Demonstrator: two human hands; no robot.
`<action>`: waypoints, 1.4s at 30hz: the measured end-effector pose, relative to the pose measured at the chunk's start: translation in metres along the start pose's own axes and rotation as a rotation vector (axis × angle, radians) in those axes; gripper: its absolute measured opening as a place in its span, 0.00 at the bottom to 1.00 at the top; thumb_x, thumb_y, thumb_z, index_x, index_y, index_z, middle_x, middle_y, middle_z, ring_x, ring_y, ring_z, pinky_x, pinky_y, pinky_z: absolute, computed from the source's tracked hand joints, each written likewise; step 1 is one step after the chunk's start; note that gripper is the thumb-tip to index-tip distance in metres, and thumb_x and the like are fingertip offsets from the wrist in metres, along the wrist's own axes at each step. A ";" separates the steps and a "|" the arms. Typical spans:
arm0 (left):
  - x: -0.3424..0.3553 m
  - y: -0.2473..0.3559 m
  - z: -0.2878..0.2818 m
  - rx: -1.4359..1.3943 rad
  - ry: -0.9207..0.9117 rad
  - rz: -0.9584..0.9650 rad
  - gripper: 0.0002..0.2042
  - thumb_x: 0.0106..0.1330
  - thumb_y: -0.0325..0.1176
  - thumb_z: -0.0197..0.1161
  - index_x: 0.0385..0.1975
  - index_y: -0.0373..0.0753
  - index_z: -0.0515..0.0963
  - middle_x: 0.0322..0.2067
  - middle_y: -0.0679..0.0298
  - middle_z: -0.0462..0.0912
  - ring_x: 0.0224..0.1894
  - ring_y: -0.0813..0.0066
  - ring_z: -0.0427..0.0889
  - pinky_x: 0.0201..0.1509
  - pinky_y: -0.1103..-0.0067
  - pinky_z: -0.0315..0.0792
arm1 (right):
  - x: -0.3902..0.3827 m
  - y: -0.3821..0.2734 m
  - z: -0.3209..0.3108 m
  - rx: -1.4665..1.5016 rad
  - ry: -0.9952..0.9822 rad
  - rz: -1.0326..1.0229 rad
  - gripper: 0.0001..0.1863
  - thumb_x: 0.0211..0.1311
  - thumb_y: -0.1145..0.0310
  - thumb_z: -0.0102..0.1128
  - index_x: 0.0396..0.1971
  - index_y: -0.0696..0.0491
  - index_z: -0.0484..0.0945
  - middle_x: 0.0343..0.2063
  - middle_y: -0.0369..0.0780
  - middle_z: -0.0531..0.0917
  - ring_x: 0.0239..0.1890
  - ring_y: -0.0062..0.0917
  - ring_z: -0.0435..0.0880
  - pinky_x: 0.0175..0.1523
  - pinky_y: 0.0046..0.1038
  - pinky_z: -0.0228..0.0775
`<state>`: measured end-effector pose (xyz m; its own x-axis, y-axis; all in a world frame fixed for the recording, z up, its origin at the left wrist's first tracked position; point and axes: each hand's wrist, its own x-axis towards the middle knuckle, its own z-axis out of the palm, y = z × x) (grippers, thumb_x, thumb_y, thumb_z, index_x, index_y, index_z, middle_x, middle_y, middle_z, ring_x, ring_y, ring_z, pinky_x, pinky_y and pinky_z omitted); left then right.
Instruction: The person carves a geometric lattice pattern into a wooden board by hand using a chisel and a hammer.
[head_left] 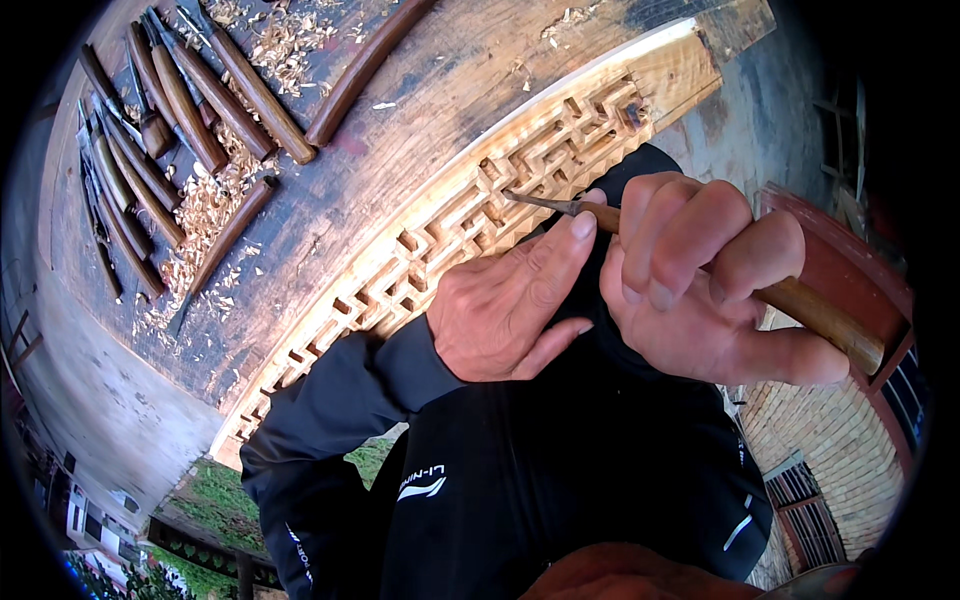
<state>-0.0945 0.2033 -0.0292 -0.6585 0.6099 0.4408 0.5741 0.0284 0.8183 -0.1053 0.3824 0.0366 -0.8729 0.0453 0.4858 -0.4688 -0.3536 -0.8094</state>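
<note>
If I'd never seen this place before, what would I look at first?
Probably the long pale board slanting across the middle, carved in zigzags. Next, on the right, the right hand gripping a wooden-handled chisel, its metal tip over the carving. Then, at upper left, the bunch of wooden-handled tools among curly wood shavings.

Two hands point(505, 305), one held chisel point(820, 318), one carved board point(440, 240), ten-plus loose chisels point(258, 95).

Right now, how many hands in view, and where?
2. Left hand: at the near edge of the carved board, by the front of the chisel. Right hand: around the chisel's wooden handle. No others show.
</note>
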 end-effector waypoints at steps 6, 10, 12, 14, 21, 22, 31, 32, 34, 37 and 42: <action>0.001 0.006 -0.002 -0.001 -0.020 -0.050 0.50 0.59 0.43 0.83 0.77 0.24 0.63 0.54 0.42 0.88 0.44 0.51 0.94 0.43 0.72 0.86 | 0.001 0.002 -0.004 -0.002 -0.003 -0.013 0.44 0.63 0.11 0.37 0.32 0.45 0.63 0.30 0.39 0.79 0.20 0.16 0.73 0.25 0.16 0.65; 0.000 0.005 -0.001 0.004 -0.032 -0.068 0.50 0.60 0.43 0.83 0.77 0.23 0.63 0.54 0.43 0.88 0.44 0.52 0.94 0.44 0.72 0.86 | 0.002 0.009 -0.001 -0.007 -0.002 -0.055 0.45 0.62 0.11 0.37 0.32 0.46 0.63 0.30 0.40 0.79 0.18 0.14 0.71 0.20 0.14 0.63; -0.001 0.005 0.000 0.000 -0.035 -0.069 0.49 0.60 0.43 0.82 0.77 0.23 0.64 0.53 0.43 0.89 0.44 0.52 0.94 0.45 0.72 0.86 | 0.002 0.009 -0.001 -0.011 -0.005 -0.060 0.45 0.62 0.11 0.37 0.33 0.46 0.63 0.30 0.40 0.79 0.18 0.14 0.70 0.19 0.13 0.63; 0.000 0.007 -0.003 -0.036 -0.061 -0.086 0.47 0.62 0.39 0.79 0.79 0.27 0.61 0.64 0.42 0.82 0.54 0.52 0.91 0.49 0.70 0.88 | 0.001 0.008 -0.003 -0.017 -0.018 -0.063 0.45 0.62 0.11 0.37 0.33 0.46 0.63 0.30 0.40 0.79 0.18 0.14 0.70 0.20 0.14 0.63; 0.000 0.005 -0.002 -0.003 -0.018 -0.058 0.49 0.60 0.43 0.82 0.77 0.23 0.63 0.52 0.44 0.89 0.44 0.52 0.94 0.45 0.72 0.86 | 0.002 0.007 -0.005 -0.017 -0.055 -0.056 0.45 0.62 0.10 0.35 0.33 0.46 0.63 0.30 0.39 0.78 0.19 0.16 0.69 0.21 0.15 0.62; -0.001 0.004 -0.001 0.000 -0.013 -0.055 0.49 0.60 0.43 0.82 0.77 0.23 0.63 0.52 0.45 0.89 0.44 0.52 0.94 0.45 0.72 0.86 | 0.002 0.008 -0.006 -0.019 -0.056 -0.061 0.45 0.62 0.10 0.35 0.33 0.46 0.63 0.30 0.39 0.78 0.19 0.16 0.69 0.21 0.15 0.62; -0.005 0.010 -0.004 -0.056 -0.060 -0.121 0.43 0.63 0.35 0.78 0.77 0.27 0.65 0.63 0.40 0.83 0.50 0.53 0.93 0.47 0.69 0.88 | 0.012 0.007 0.004 0.002 -0.138 -0.104 0.43 0.66 0.15 0.39 0.36 0.48 0.66 0.32 0.36 0.75 0.24 0.21 0.75 0.21 0.19 0.64; -0.006 0.009 -0.001 -0.061 -0.037 -0.100 0.42 0.63 0.35 0.78 0.76 0.26 0.66 0.61 0.40 0.84 0.48 0.53 0.93 0.45 0.69 0.88 | 0.013 0.005 0.007 -0.022 -0.143 -0.119 0.43 0.66 0.16 0.40 0.36 0.49 0.67 0.32 0.36 0.74 0.24 0.22 0.75 0.20 0.20 0.63; -0.009 0.006 0.000 -0.049 0.005 -0.076 0.41 0.63 0.35 0.77 0.75 0.25 0.68 0.57 0.40 0.86 0.43 0.54 0.94 0.41 0.70 0.87 | 0.017 0.007 0.012 -0.038 -0.155 -0.144 0.42 0.67 0.18 0.43 0.36 0.50 0.68 0.32 0.35 0.73 0.24 0.25 0.76 0.20 0.22 0.61; -0.011 0.005 0.000 -0.036 0.082 -0.036 0.39 0.63 0.35 0.77 0.73 0.23 0.70 0.50 0.41 0.89 0.36 0.56 0.93 0.37 0.70 0.86 | 0.013 0.014 0.017 -0.071 -0.166 -0.154 0.45 0.62 0.15 0.48 0.36 0.52 0.69 0.30 0.44 0.79 0.18 0.23 0.70 0.20 0.23 0.60; -0.010 0.005 0.003 -0.026 0.177 -0.005 0.39 0.61 0.33 0.77 0.71 0.23 0.71 0.43 0.46 0.90 0.33 0.57 0.92 0.34 0.70 0.84 | 0.010 0.018 0.024 -0.151 -0.193 -0.165 0.50 0.58 0.13 0.49 0.38 0.55 0.70 0.29 0.47 0.81 0.16 0.25 0.70 0.21 0.26 0.64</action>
<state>-0.0833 0.1995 -0.0307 -0.7382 0.4606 0.4929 0.5591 0.0090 0.8290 -0.1195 0.3545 0.0353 -0.7483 -0.0936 0.6567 -0.6294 -0.2124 -0.7475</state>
